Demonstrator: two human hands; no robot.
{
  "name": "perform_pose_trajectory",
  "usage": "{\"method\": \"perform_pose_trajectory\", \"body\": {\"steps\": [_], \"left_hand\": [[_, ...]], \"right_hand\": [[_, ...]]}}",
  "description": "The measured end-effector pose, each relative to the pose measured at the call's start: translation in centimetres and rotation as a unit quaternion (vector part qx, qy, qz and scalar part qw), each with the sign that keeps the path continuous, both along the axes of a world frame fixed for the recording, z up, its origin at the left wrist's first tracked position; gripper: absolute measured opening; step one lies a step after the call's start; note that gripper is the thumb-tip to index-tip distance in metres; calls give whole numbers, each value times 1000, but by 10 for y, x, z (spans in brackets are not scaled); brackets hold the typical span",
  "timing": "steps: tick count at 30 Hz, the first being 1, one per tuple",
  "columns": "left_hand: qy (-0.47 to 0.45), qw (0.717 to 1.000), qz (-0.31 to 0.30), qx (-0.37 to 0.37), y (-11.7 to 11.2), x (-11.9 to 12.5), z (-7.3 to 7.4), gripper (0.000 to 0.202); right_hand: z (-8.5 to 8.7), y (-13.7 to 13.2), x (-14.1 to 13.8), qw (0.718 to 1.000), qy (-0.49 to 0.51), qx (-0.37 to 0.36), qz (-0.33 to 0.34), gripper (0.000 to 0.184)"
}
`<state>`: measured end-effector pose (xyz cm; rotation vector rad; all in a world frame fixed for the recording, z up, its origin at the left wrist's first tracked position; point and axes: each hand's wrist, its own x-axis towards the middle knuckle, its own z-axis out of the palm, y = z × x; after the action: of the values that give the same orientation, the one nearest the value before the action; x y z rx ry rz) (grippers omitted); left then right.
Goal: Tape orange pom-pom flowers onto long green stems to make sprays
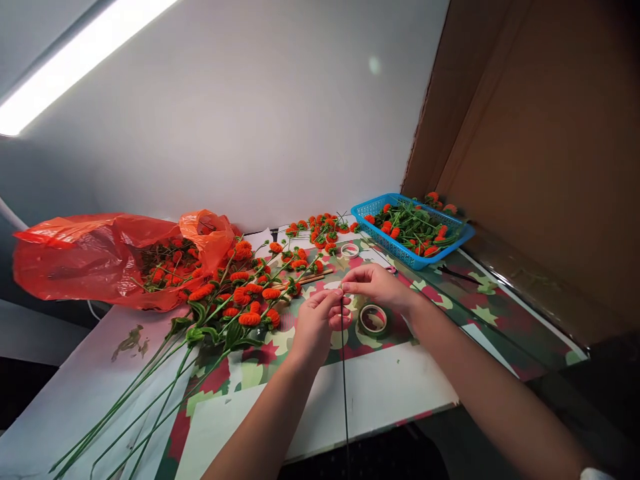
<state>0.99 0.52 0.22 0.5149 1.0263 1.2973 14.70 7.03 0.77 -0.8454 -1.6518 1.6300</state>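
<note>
My left hand (319,319) is closed in a pinch on a thin dark stem wire (345,383), which hangs straight down past the table's front edge. My right hand (376,285) meets it at the wire's upper end, thumb and fingertips pressed together there. Whatever small piece sits between the fingertips is too hidden to make out. Just below my right hand lies a roll of green tape (373,320). To the left of my hands, orange flowers (250,319) with long green stems (155,373) lie in a bunch on the table.
An orange plastic bag (90,260) holding more flowers lies at the left. A blue basket (415,261) with flowers and greenery stands at the back right. Another tape roll (350,251) and wooden sticks (315,277) lie behind my hands. A cardboard panel (540,167) rises at the right.
</note>
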Motion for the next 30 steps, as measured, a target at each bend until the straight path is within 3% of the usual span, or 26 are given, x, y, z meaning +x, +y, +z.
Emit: {"method": "perform_pose_trajectory", "body": {"steps": [10,14,17,20,30], "left_hand": [[7,999,-39,-5,2,-3,-3,29],[135,990,3,47,-3,0,1,37],[237,965,46,105,-6,1,2,31],[281,950,42,132,-6,0,1,25],[200,974,1,109,-4,-1,-2,27]], "right_hand": [[0,1,0,999,13,-31,16,27],[-2,2,0,1000,6,-29,7,27],[-1,1,0,999,3,-34,6,27],[-1,1,-1,1000,-1,-23,7,28],[1,-1,-2,1000,7,-21,8,30]]}}
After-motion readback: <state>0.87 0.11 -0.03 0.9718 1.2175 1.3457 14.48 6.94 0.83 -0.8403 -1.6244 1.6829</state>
